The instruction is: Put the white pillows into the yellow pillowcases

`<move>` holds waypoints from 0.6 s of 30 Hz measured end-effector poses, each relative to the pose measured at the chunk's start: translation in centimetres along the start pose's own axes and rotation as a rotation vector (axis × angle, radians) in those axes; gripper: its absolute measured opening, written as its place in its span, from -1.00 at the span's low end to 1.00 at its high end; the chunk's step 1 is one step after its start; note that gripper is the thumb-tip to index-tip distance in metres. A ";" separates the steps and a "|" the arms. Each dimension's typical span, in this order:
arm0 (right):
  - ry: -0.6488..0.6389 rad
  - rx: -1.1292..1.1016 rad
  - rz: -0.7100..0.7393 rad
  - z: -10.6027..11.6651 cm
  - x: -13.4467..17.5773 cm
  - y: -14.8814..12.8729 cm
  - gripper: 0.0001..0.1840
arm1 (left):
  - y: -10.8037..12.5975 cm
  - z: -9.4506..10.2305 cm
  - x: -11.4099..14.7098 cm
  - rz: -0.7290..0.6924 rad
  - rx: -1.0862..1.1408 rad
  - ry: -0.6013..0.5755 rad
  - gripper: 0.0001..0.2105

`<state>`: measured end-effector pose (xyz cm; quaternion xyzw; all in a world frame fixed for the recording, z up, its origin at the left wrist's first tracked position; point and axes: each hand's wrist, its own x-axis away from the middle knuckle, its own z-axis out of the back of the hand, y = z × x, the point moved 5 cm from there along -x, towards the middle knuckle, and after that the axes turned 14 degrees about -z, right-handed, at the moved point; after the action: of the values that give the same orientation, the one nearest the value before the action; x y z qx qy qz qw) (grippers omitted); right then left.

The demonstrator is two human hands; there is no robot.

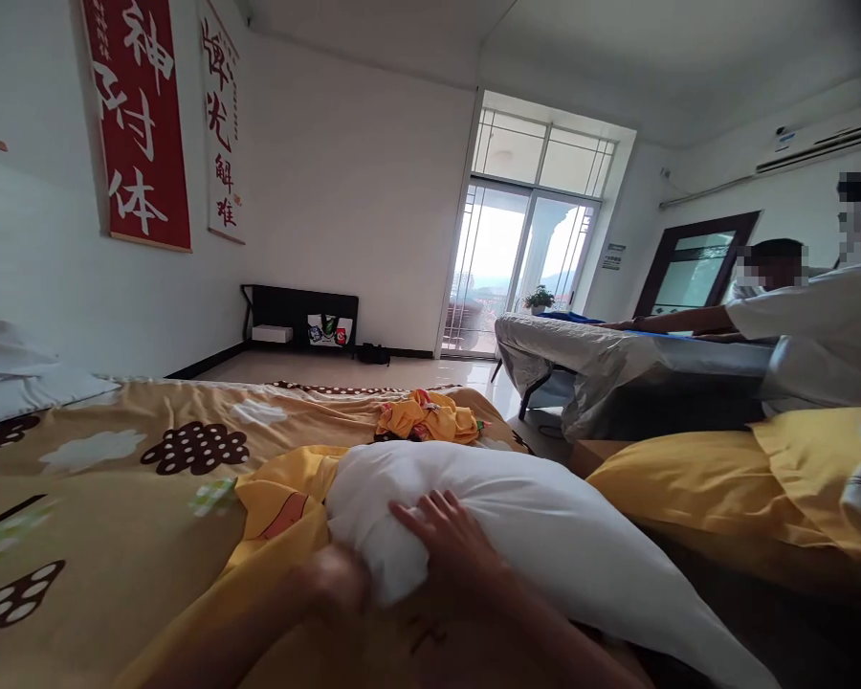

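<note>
A plump white pillow [545, 522] lies in front of me, its far left end beside a yellow pillowcase [287, 498] with a printed figure. My right hand [455, 541] presses into the pillow, fingers bent and gripping its soft surface. My left hand [334, 579] is blurred by motion; its rounded, closed shape is at the yellow cloth, left of the pillow. Its fingertips are hidden. How far the pillow reaches into the pillowcase cannot be made out.
A patterned brown sheet [150, 498] covers the bed, with crumpled yellow cloth [430, 416] beyond the pillow. Yellow pillows [695, 478] lie at right. Behind them, two people [818, 316] are at a plastic-covered table [603, 359]. A black bench [301, 321] stands by the far wall.
</note>
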<state>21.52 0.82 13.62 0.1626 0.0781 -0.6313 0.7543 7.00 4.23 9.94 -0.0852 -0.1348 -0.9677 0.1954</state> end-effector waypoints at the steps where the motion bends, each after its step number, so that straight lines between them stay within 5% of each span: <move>1: -0.060 -0.035 0.005 0.9 -1.9 0.1 -0.27 | 1.0 0.5 -0.2 -0.013 -0.021 0.024 -0.81; 5: -0.229 -0.088 -0.007 3.0 -7.4 0.1 -0.40 | 3.5 4.9 -0.2 -0.045 -0.185 0.224 -0.74; 8: -0.339 -0.097 0.034 1.4 -7.3 0.1 -0.41 | 1.5 7.2 0.7 -0.039 -0.159 0.408 -0.77; 13: -0.429 -0.195 -0.006 -1.3 -3.6 1.0 -0.29 | -2.6 4.2 1.9 -0.081 0.175 0.367 -0.86; 18: -0.374 -0.235 0.012 2.2 -3.2 0.5 -0.35 | 0.4 6.3 2.4 -0.237 0.111 0.546 -0.88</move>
<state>21.25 3.06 16.79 -0.0458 0.0089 -0.6326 0.7731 5.68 4.92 16.54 0.2050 -0.1389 -0.9621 0.1143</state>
